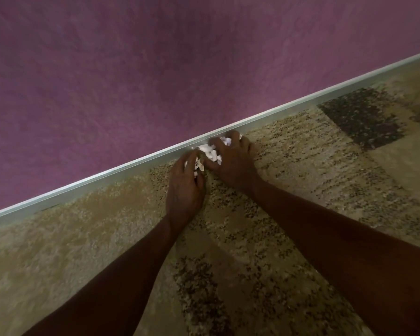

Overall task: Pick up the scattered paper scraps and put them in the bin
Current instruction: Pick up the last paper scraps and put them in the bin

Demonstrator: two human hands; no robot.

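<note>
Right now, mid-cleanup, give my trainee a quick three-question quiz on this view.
1. True or false: the paper scraps lie against the baseboard at the foot of the purple wall.
2. What touches the scraps? A) left hand only B) right hand only C) both hands
3. Is a bin in view?

Key: 1 true. 2 C. 3 No, only the patterned carpet and the wall show.

Left hand (183, 184) and right hand (230, 161) gather paper scraps (207, 151).
</note>
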